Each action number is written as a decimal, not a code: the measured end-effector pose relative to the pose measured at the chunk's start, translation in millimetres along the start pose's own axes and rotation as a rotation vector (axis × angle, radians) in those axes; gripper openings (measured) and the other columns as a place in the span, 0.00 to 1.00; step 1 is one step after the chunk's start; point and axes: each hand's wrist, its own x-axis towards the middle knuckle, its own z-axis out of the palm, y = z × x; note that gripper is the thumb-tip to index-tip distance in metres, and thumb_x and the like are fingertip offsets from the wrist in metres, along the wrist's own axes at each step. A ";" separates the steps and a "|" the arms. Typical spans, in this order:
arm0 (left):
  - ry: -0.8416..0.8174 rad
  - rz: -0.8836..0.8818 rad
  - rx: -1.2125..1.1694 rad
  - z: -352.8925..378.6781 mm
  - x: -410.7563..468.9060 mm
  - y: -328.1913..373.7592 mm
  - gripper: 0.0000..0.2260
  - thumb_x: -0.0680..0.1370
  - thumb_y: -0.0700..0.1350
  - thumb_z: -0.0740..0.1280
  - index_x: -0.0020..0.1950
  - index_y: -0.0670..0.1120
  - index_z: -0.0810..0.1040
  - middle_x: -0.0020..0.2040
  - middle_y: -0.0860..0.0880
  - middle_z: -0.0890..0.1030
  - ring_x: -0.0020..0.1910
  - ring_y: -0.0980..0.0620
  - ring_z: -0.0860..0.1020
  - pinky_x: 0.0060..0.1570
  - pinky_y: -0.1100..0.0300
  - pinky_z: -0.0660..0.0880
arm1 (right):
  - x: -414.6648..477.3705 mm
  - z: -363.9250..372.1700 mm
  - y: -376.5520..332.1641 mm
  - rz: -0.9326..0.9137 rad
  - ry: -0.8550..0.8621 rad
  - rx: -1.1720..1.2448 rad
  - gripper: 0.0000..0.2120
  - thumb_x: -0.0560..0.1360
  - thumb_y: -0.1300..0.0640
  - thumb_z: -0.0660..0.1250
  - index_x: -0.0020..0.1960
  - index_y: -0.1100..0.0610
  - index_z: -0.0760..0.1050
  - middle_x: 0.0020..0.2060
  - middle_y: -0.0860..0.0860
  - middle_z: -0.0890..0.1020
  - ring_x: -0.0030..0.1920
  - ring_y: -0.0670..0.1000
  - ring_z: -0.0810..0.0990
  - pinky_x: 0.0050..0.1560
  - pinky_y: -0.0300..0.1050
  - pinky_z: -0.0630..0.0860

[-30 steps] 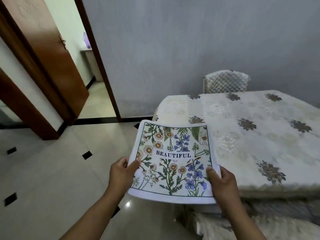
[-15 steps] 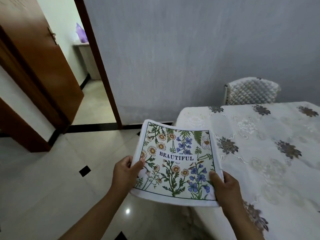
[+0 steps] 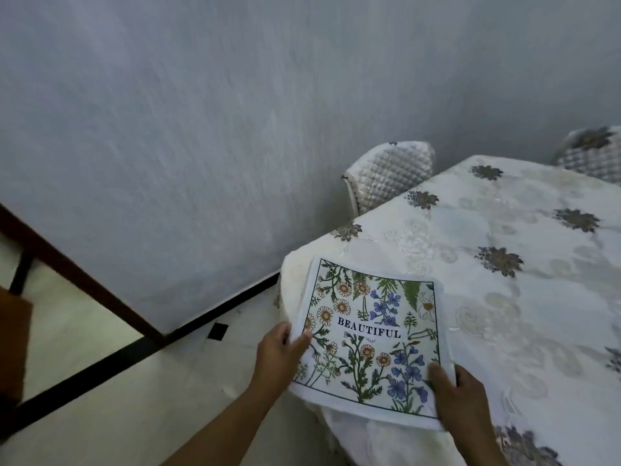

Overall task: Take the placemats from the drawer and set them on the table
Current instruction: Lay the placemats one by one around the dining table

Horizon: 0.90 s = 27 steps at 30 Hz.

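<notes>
My left hand (image 3: pixel 277 359) pinches the nine o'clock edge of the white fabric placemat printed with flowers and the word BEAUTIFUL (image 3: pixel 371 338), thumb lying on top of the print. My right hand (image 3: pixel 462 400) clamps the corner at about five o'clock — thumb on top, fingers hidden beneath. The two hands are apart, one on each side of the mat.

The placemat lies over the near corner of the bench (image 3: pixel 524 317), which is draped in a cream embroidered cloth with dark flower motifs; whether the mat rests flat on the cloth or is held just above it I cannot tell. Its left edge overhangs the rounded corner of the bench.

At twelve o'clock from the mat stands a chair with a quilted white cover (image 3: pixel 391 174), close against the grey textured wall (image 3: pixel 235 112). A second quilted chair back (image 3: pixel 591 153) shows at two o'clock — beyond the far side of the bench. At nine o'clock lies the pale tiled floor with black inlay (image 3: pixel 111 375).
</notes>
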 end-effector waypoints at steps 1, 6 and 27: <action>-0.031 0.002 0.038 6.1 15.3 -1.5 0.11 0.73 0.55 0.72 0.40 0.50 0.78 0.36 0.51 0.84 0.31 0.58 0.82 0.26 0.66 0.75 | 7.2 5.8 4.6 0.016 0.004 0.000 0.12 0.74 0.50 0.70 0.34 0.52 0.81 0.27 0.47 0.83 0.31 0.51 0.82 0.37 0.49 0.79; -0.141 0.057 0.248 36.9 76.7 -2.1 0.14 0.74 0.55 0.71 0.35 0.49 0.72 0.30 0.49 0.78 0.30 0.63 0.78 0.24 0.70 0.69 | 23.1 27.0 20.5 0.139 0.069 0.032 0.14 0.75 0.49 0.68 0.34 0.55 0.78 0.27 0.49 0.82 0.26 0.45 0.79 0.31 0.43 0.72; -0.850 0.212 0.569 80.4 238.5 -49.2 0.09 0.75 0.43 0.73 0.45 0.43 0.74 0.39 0.47 0.81 0.33 0.53 0.81 0.32 0.58 0.77 | -7.9 132.9 35.0 0.644 0.195 -0.243 0.14 0.77 0.47 0.65 0.54 0.56 0.75 0.53 0.56 0.83 0.47 0.52 0.80 0.43 0.40 0.72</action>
